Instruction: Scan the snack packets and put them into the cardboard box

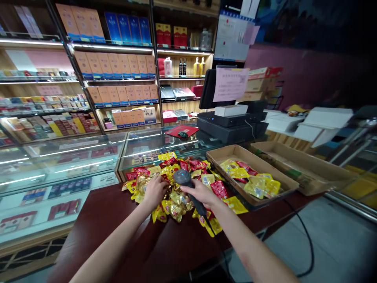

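A heap of small shiny snack packets (176,206) in gold, yellow and red lies on the dark red-brown counter (118,236). My left hand (155,191) is in the left part of the heap, its fingers curled down onto a packet; the fingertips are partly hidden. In my right hand (204,193) is a dark barcode scanner (182,178), gripped by its handle, with its head above the middle of the heap. The scanner's cable (209,226) runs down toward the counter's near edge.
Right of the heap stands a shallow cardboard box (216,157) holding more packets, with a second cardboard box (321,167) beside it. Behind are a cash register monitor (208,89), a mouse (182,135) on a red mat, and a glass display case (94,157). Stocked shelves (118,80) line the wall.
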`<action>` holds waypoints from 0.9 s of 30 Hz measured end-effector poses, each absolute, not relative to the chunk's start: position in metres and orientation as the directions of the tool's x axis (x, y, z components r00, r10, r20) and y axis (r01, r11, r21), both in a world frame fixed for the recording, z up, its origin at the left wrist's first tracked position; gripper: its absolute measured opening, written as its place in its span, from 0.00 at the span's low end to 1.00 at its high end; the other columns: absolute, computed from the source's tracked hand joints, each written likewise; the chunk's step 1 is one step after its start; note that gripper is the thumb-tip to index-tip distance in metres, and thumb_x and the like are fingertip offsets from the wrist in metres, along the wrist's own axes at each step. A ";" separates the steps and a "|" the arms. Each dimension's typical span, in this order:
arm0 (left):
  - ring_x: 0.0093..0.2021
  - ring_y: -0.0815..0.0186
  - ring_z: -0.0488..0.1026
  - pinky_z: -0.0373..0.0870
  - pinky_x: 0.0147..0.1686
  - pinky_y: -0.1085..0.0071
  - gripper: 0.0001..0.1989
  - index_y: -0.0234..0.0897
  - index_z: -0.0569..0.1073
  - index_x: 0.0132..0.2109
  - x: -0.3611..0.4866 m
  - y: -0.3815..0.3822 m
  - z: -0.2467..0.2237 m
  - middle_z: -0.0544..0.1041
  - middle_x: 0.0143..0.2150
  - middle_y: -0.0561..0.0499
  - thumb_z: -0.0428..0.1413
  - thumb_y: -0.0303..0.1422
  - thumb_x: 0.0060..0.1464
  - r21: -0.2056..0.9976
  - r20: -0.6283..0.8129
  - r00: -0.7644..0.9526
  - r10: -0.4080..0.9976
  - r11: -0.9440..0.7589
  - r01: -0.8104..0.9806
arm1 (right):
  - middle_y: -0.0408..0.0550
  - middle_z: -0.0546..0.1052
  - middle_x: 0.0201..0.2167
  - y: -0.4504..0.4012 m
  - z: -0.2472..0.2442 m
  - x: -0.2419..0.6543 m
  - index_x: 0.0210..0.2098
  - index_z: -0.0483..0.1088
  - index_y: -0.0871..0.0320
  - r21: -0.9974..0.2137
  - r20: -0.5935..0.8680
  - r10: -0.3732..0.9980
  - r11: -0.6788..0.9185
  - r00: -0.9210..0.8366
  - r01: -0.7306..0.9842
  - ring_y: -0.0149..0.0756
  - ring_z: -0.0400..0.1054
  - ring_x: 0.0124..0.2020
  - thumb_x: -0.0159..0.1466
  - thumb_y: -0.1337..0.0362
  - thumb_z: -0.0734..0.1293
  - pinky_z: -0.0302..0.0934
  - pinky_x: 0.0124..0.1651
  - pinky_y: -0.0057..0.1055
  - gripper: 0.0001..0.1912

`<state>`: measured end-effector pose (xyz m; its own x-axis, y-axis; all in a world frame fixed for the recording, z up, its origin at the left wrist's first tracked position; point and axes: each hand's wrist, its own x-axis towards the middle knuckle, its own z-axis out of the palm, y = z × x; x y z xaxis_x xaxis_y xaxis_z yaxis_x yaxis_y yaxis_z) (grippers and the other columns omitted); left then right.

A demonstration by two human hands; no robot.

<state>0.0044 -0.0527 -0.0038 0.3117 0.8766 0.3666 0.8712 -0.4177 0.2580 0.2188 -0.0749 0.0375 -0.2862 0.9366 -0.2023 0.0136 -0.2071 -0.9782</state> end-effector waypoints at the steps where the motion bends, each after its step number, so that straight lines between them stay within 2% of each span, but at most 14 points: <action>1: 0.46 0.56 0.67 0.62 0.47 0.62 0.10 0.41 0.79 0.40 0.005 -0.052 -0.004 0.74 0.41 0.44 0.57 0.33 0.51 0.323 0.390 0.269 0.881 -0.404 0.856 | 0.42 0.73 0.24 -0.074 0.038 0.223 0.34 0.69 0.57 -0.975 -0.209 0.929 -0.224 -0.304 -0.012 0.33 0.68 0.24 0.51 0.60 0.72 0.65 0.24 0.29 0.14; 3: 0.43 0.58 0.70 0.65 0.44 0.65 0.10 0.41 0.80 0.39 0.006 -0.053 0.000 0.76 0.39 0.46 0.57 0.36 0.51 0.512 0.402 0.139 0.905 -0.349 0.785 | 0.44 0.75 0.28 -0.071 0.042 0.234 0.36 0.70 0.57 -0.967 -0.209 0.914 -0.245 -0.348 -0.063 0.35 0.70 0.28 0.51 0.58 0.72 0.66 0.28 0.31 0.16; 6: 0.33 0.62 0.73 0.67 0.33 0.70 0.15 0.39 0.80 0.40 0.010 -0.058 0.010 0.78 0.33 0.48 0.58 0.42 0.49 0.821 0.216 -0.003 0.976 -0.180 0.542 | 0.46 0.77 0.36 -0.067 0.052 0.247 0.40 0.71 0.57 -0.974 -0.150 0.914 -0.201 -0.376 -0.100 0.37 0.71 0.36 0.50 0.57 0.73 0.66 0.39 0.33 0.19; 9: 0.28 0.65 0.72 0.66 0.29 0.73 0.19 0.36 0.79 0.41 0.021 -0.061 0.019 0.78 0.30 0.49 0.60 0.43 0.45 0.957 0.007 0.052 0.999 -0.022 0.288 | 0.47 0.77 0.41 -0.061 0.055 0.252 0.40 0.73 0.57 -0.987 -0.082 0.901 -0.131 -0.427 -0.088 0.40 0.69 0.45 0.50 0.57 0.73 0.62 0.48 0.33 0.19; 11: 0.30 0.66 0.72 0.66 0.30 0.74 0.19 0.35 0.79 0.40 0.030 -0.063 0.022 0.79 0.32 0.48 0.62 0.42 0.43 0.978 -0.044 0.095 0.994 0.024 0.208 | 0.47 0.78 0.41 -0.058 0.051 0.252 0.40 0.74 0.57 -0.986 -0.077 0.870 -0.138 -0.488 -0.091 0.40 0.69 0.45 0.50 0.56 0.73 0.60 0.50 0.34 0.19; 14: 0.30 0.66 0.72 0.65 0.29 0.75 0.17 0.36 0.79 0.38 0.041 -0.066 0.023 0.79 0.32 0.49 0.63 0.41 0.41 0.982 -0.085 0.121 0.989 0.063 0.178 | 0.47 0.78 0.39 -0.050 0.041 0.250 0.40 0.75 0.58 -0.986 -0.088 0.849 -0.149 -0.521 -0.076 0.40 0.70 0.43 0.50 0.56 0.73 0.60 0.51 0.36 0.20; 20: 0.18 0.72 0.63 0.56 0.18 0.77 0.16 0.35 0.74 0.23 0.040 -0.055 0.021 0.70 0.18 0.54 0.67 0.42 0.30 0.945 -0.202 0.262 0.944 0.117 0.305 | 0.48 0.78 0.39 -0.040 0.043 0.246 0.40 0.75 0.59 -1.000 -0.022 0.854 -0.015 -0.520 0.016 0.42 0.70 0.44 0.51 0.57 0.72 0.60 0.52 0.39 0.19; 24: 0.17 0.74 0.62 0.55 0.17 0.77 0.19 0.33 0.73 0.25 0.031 -0.023 0.019 0.68 0.17 0.55 0.65 0.46 0.34 0.951 -0.232 0.206 0.951 0.178 0.251 | 0.49 0.77 0.43 -0.057 0.051 0.249 0.43 0.73 0.57 -0.994 0.089 0.940 0.104 -0.328 0.030 0.42 0.69 0.47 0.53 0.58 0.71 0.59 0.53 0.39 0.18; 27: 0.18 0.75 0.63 0.59 0.19 0.78 0.20 0.33 0.72 0.28 0.026 0.003 0.022 0.69 0.20 0.55 0.66 0.46 0.35 0.968 -0.245 0.123 0.962 0.235 0.092 | 0.48 0.76 0.41 -0.080 0.045 0.251 0.44 0.70 0.54 -0.998 0.062 0.970 0.061 -0.235 -0.012 0.42 0.71 0.40 0.54 0.56 0.70 0.65 0.42 0.36 0.18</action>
